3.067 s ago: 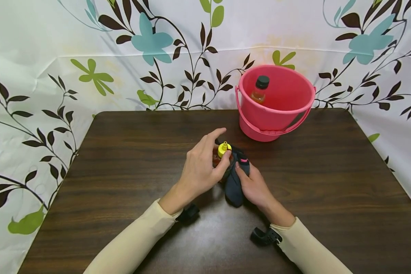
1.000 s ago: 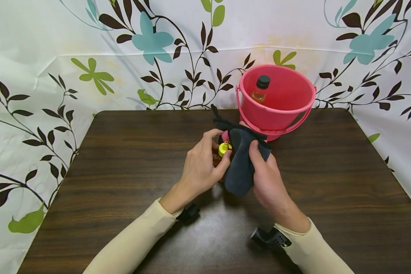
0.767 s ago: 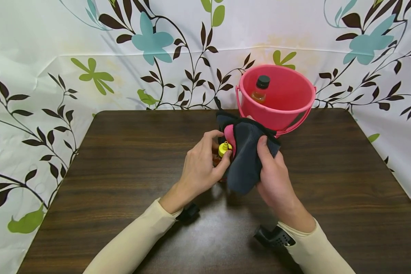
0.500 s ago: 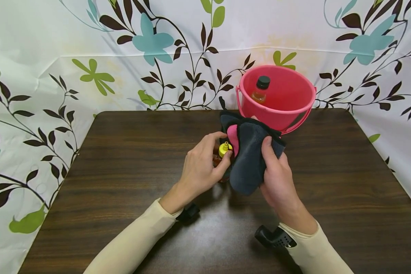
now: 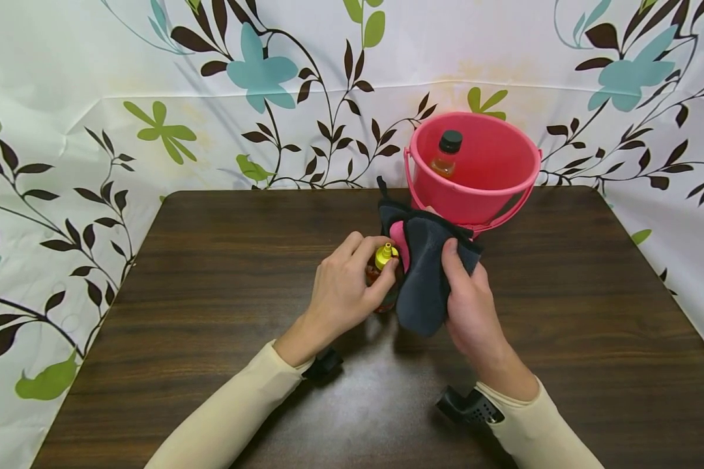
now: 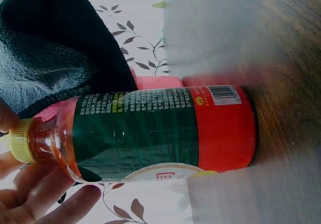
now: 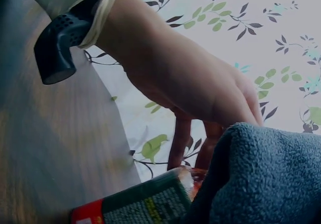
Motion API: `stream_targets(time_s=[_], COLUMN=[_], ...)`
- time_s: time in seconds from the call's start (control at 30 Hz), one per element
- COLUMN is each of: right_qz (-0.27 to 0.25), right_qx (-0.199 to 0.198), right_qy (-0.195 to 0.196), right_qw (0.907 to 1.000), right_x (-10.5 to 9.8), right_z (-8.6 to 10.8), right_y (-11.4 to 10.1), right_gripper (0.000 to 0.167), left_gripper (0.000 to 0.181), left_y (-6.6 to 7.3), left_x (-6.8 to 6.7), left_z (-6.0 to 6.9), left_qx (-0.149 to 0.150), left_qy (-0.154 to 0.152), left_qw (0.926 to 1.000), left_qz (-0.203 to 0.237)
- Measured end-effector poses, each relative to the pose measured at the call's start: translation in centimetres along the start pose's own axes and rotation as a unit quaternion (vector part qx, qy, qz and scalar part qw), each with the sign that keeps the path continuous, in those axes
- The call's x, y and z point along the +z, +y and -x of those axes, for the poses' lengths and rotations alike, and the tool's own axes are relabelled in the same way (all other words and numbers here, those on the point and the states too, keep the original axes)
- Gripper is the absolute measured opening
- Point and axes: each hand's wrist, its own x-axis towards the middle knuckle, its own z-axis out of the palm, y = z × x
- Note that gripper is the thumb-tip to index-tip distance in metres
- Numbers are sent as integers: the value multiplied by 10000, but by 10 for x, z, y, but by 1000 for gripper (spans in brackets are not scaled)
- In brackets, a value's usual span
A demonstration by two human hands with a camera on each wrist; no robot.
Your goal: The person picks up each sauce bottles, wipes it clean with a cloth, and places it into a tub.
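My left hand (image 5: 346, 280) pinches the top of an upright sauce bottle (image 6: 150, 133), thumb and fingers about its yellow nozzle cap (image 5: 385, 254). The bottle has a dark green label over a red band and stands on the table. On its right side, my right hand (image 5: 475, 306) grips a dark blue-grey cloth (image 5: 425, 286), thumb on top and the other fingers mostly hidden behind it. A pink part shows at the cloth's left side. The cloth hangs right beside the bottle, covering part of it in the right wrist view; whether they touch I cannot tell.
A pink bucket (image 5: 475, 202) stands at the back right of the dark wooden table (image 5: 223, 260), just behind the cloth. Inside it leans a black-capped bottle (image 5: 446, 156). A leaf-patterned curtain (image 5: 328, 98) hangs behind the table.
The cloth, bunched low beside the bottle at first, was raised and spread by my right hand, moved right, then came slightly back left. My left hand stayed at the cap, its fingers shifting slightly.
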Motion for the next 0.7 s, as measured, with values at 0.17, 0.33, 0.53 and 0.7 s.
stream_targets(time_s=[0.17, 0.33, 0.53, 0.7], right_qz=[28, 60, 250, 390], right_qx=[59, 26, 55, -55], right_qy=[98, -10, -221, -346], right_qw=[9999, 10000, 9994, 9986], right_x=[3, 2, 0, 0], right_z=[0, 2, 1, 1], right_y=[4, 7, 10, 11], right_gripper=[43, 45, 51, 53], left_gripper=[28, 28, 28, 28], left_y=[0, -1, 0, 1], left_x=[0, 1, 2, 2], left_z=[0, 0, -1, -2], left_qx=[-46, -74, -33, -44], left_qy=[-63, -56, 1, 27], left_qw=[10000, 9999, 10000, 10000], left_qz=[-46, -50, 67, 84])
